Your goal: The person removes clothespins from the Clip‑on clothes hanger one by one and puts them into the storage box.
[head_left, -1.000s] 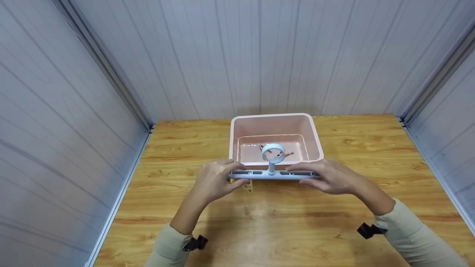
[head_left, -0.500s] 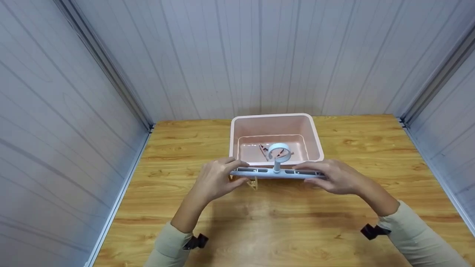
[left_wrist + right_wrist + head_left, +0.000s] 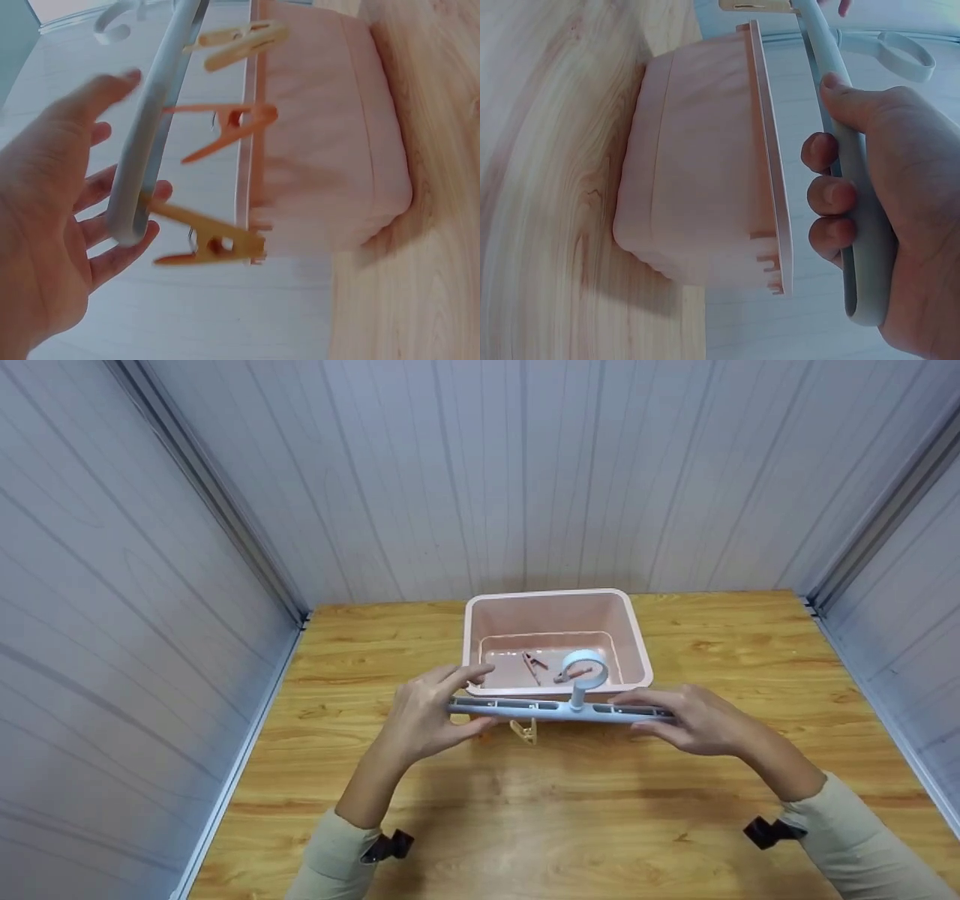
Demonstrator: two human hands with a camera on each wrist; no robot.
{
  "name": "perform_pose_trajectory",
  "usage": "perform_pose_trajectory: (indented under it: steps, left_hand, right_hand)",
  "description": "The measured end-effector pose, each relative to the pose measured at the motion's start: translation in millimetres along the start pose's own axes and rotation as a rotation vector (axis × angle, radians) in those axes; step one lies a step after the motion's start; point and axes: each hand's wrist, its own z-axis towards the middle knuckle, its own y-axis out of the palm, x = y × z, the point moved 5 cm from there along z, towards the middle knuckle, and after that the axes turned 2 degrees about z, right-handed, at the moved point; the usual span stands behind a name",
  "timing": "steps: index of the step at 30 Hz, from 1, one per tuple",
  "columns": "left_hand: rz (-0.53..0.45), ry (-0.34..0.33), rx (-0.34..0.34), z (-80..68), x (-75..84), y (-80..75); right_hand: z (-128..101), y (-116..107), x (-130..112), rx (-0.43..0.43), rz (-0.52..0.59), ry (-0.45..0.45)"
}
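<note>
Shifting rightward since a second ago, the grey peg hanger now hangs above the pink basin's near rim, mid-table. The left hand has loosened, fingers spread, barely cradling one end; the right hand grips the other. Orange and yellow pegs dangle beneath its slotted bar; two lie inside the basin.

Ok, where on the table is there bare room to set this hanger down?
The wooden table is bare left of the pink plastic tub, right of it toward the wall rail, and across the wide near strip between the sleeves. It is crowded at the tub's front rim, where both hands hold the grey bar hanger with its orange clips.
</note>
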Motion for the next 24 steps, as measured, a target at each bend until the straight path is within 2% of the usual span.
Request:
perform_pose_trajectory:
  steps: [5,10,18,21,24]
  left_hand:
    - [-0.058,-0.062,-0.013,-2.5,-9.3,-6.9]
    - [-0.096,-0.132,-0.012,-5.7,-19.2,-10.3]
    - [-0.116,-0.188,-0.033,-11.3,-30.6,-9.6]
    - [-0.199,-0.233,-0.043,-12.8,-35.0,-8.0]
    - [-0.335,-0.285,-0.045,-14.4,-39.7,-4.3]
  right_hand:
    - [-9,-5,5,0.042,0.0,0.011]
    - [-18,-10,11,0.062,-0.009,0.062]
    - [-28,-17,17,0.111,-0.039,0.062]
    - [-30,-20,18,0.127,-0.03,0.068]
    - [-31,-22,19,0.134,-0.008,0.082]
